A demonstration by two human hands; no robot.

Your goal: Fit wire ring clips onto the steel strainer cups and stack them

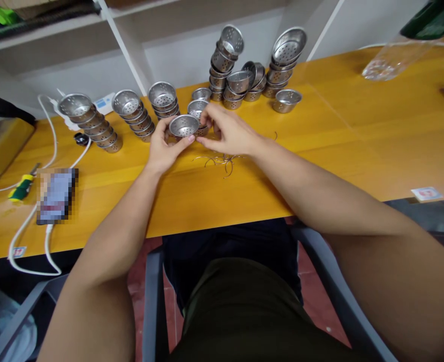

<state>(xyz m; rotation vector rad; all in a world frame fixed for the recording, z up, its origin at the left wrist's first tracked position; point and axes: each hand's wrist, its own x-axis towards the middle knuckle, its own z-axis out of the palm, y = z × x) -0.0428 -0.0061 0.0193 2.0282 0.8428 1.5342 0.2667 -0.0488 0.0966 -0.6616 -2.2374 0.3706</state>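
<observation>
A small perforated metal cup (184, 126) is gripped by my left hand (165, 148), its thumb on the near side and its fingers on the left rim. My right hand (225, 129) is just right of that cup, thumb and fingers drawn together; whatever sits between them is too small to make out. Behind the hands stand more perforated cups (197, 107), partly hidden by my right fingers. Thin curved wires (225, 162) lie on the orange table (207, 201) below my right hand.
Stacks of metal cups (162, 95) line the back, with a single cup (287, 100) at right. On the left lie a phone (57, 196), white cables (52, 151) and a green-yellow screwdriver (21, 187). A clear plastic bottle (391, 60) lies back right.
</observation>
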